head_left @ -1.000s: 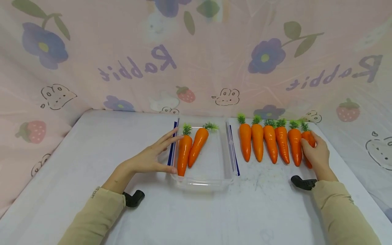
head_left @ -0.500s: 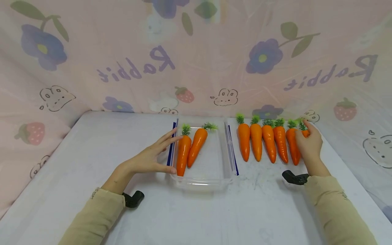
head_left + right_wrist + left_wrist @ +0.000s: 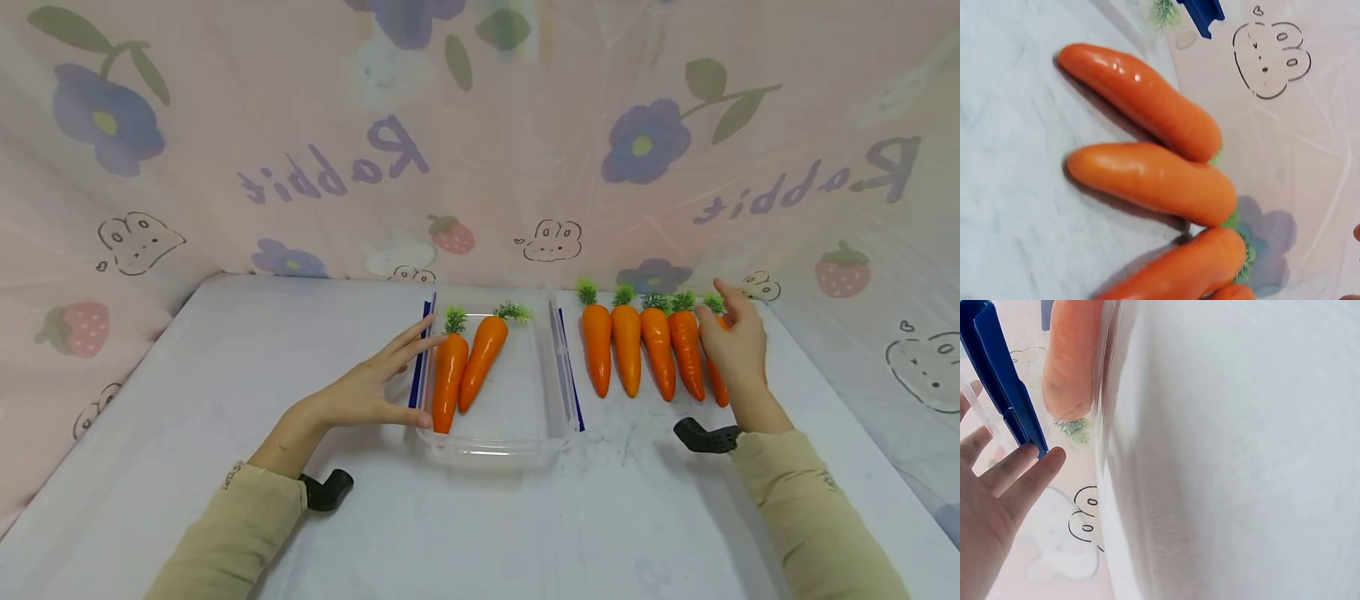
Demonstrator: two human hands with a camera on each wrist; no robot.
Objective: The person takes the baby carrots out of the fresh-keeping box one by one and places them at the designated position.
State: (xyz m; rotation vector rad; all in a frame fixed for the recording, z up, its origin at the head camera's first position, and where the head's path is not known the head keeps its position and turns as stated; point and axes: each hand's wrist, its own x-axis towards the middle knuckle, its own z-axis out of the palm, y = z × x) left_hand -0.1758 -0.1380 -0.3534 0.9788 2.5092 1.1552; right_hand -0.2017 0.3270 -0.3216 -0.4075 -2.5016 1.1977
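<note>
My left hand (image 3: pixel 367 387) lies along the left side of a clear plastic box (image 3: pixel 517 446), fingers spread and nearly straight. In the left wrist view its fingertips meet the box's blue-edged clip flap (image 3: pixel 1013 387). Two orange toy carrots (image 3: pixel 450 379) with green tops lie inside the box, one slanted. To the box's right, several more carrots (image 3: pixel 597 350) stand in a row, tops away from me. My right hand (image 3: pixel 741 346) hovers over the row's right end, fingers extended, partly covering the last visible carrot (image 3: pixel 716 371). Another carrot there is hidden.
A white-covered table (image 3: pixel 487 533) carries everything. Behind it hangs a pink printed curtain (image 3: pixel 480 167). Black wrist-camera mounts (image 3: pixel 327 490) stick out beside both cuffs. The box's right clip flap (image 3: pixel 568 367) stands up between the box and the carrot row.
My right hand has moved left from the outermost carrot, over the end of the row; that carrot has dropped out of sight. The left hand and box have stayed put.
</note>
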